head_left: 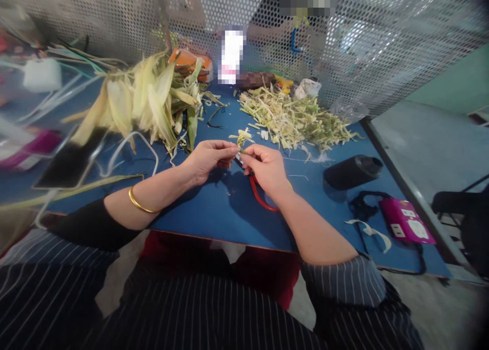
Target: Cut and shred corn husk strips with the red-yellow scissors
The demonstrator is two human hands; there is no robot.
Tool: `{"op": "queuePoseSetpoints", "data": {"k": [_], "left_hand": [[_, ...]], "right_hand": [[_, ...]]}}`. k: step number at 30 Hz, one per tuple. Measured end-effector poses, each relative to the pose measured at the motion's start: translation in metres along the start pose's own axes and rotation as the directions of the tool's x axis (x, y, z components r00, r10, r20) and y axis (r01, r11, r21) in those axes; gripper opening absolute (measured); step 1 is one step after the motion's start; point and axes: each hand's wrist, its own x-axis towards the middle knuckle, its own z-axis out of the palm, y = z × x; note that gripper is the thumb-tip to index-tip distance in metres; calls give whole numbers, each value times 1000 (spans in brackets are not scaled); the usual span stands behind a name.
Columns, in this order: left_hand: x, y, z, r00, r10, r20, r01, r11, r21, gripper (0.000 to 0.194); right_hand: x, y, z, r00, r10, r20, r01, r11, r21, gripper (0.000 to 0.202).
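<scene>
Blue work table [229, 212] set against a perforated metal screen [382, 44]; grey floor to the right. Clock directions are read from the person's hands at the table's middle.

1. Left hand [206, 160]: fingers pinched shut on a small pale-green strip [241, 138], frayed at its upper end, held just above the table. A gold bangle [139, 203] sits on the wrist, a black sleeve above it.

2. Right hand [267, 169]: thumb and fingertips closed on the same strip, meeting the left hand's fingertips. Under this hand lies a red-handled tool [260, 197], possibly scissors; whether the hand grips it cannot be told, since the palm hides most of it.

3. At 11 o'clock: heap of long yellow-green husk leaves [148, 100], with an orange object [191, 62] behind it.

4. At 1 o'clock: heap of shredded green-white trimmings [294, 118], near the hands but not touching them.

5. At 3 o'clock: black cylinder [353, 170] lying on its side.

6. At 4 o'clock: magenta device [407, 220] with a black cord, a pale strip beside it.

7. At 9 o'clock: dark phone [71, 159] with a white cable [133, 143] looping past it.

8. At 6 o'clock: the person's striped garment [210, 314], below the table edge.
</scene>
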Motion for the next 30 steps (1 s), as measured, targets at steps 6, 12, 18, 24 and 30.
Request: {"op": "queuePoseSetpoints", "data": {"k": [6,12,18,24,30], "left_hand": [[0,-2,2,999,33,-29,-33,999,2,23],[0,-7,5,997,30,-70,-35,997,-75,21],[-2,-4,5,999,50,19,-50,998,26,24],[7,1,-7,959,143,-243,-128,989,76,40],[15,-4,-11,969,96,-226,-67,989,133,28]], "right_hand": [[-4,-2,3,995,-78,62,90,972,-218,16],[-7,3,10,993,-88,81,106,961,-256,28],[-6,-2,9,978,111,175,-108,994,-31,26],[6,-7,-16,869,319,379,-384,917,109,18],[36,10,-59,979,180,-95,-150,953,263,36]]}}
